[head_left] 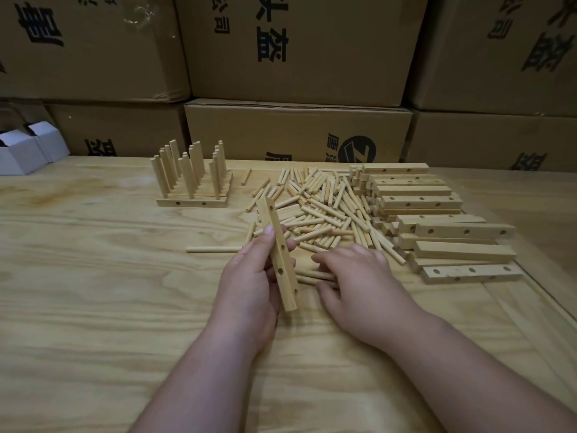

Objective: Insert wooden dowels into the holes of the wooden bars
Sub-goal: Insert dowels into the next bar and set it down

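Your left hand (249,270) gripped a square-edged wooden bar (280,254) with round holes, tilted up off the grained plywood table (93,292); your right hand (356,276) lay palm-down, fingers curled on a smooth round dowel (315,274) at the near edge of the loose dowel pile (318,207); blank drilled bars (437,220) were stacked right of the pile; finished bars (193,179) with upright pegs stood far left; cardboard boxes (296,57) were behind.

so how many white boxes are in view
2 white boxes, both at the far left of the table: the nearer one at the frame edge, the other just behind and right of it. More may be out of frame.
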The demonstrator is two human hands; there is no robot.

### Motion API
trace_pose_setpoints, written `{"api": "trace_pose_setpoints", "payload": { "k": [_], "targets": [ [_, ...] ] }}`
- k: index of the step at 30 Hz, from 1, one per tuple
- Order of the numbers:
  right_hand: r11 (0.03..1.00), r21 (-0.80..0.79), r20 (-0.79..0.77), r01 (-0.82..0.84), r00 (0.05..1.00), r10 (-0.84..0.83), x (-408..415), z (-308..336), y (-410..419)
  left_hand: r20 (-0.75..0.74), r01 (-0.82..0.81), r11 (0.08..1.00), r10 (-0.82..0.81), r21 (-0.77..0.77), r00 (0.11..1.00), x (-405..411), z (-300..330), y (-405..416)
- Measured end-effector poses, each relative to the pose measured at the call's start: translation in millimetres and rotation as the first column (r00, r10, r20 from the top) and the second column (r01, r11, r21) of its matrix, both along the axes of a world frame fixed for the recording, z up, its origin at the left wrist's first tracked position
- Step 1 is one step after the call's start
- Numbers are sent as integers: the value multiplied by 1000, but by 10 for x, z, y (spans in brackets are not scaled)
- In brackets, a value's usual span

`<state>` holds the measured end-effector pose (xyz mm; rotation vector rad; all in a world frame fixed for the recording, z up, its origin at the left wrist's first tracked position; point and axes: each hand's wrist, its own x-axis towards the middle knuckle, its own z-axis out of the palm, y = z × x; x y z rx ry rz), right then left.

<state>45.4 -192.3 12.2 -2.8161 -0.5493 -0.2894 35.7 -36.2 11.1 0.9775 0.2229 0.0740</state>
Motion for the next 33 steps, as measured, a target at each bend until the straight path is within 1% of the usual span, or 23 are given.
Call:
{"api": "trace_pose_setpoints", "payload": {
  "k": [4,6,8,10,13,16,20,23,26,28,33],
  "targets": [
    [990,-135,-104,44,993,-58,-74,22,12,-3,-1,1000,1,-7,1000,6,-1,1],
    [988,-135,-134,78,986,-96,-114,39,36,2,4,1000,-4,-1,1000,12,-9,1],
    [988,-96,-155,121,979,-135,-159,50,64,3,8,1000,-8,6,1000,15,-13,3],
    [985,-118,-139,129,980,-145,-203,35,86,3,8,1000,-8,12,1000,19,-16,2],
    [979,-182,-110,90,988,-111,-241,-2,112,3,5,1000,-5,12,1000,22,-19,-2],
    [989,-127,-117,82,988,-97,-236,11,100,-5,0,1000,0,-9,1000,23,-14,-11],
    [995,6,-67,103,992,-103,-167,4,69,21,5,992,-2,-129,1000,12,27,-13],
    [988,107,-47,108,993,-104,-107,-28,64,43,28,988,-22,-155,999,-17,43,-20],
    [991,127,-41,30,999,-25,-110,-41,73,69,88,980,-77,-176,995,-44,60,-35],
    [988,150,-46,-30,998,37,-126,-56,76,62,99,978,-89,-185,994,-54,72,-43],
    [946,304,-97,-116,984,152,-91,-74,52,11,21,982,-19,-187,1000,-49,87,-10]
  ]
}}
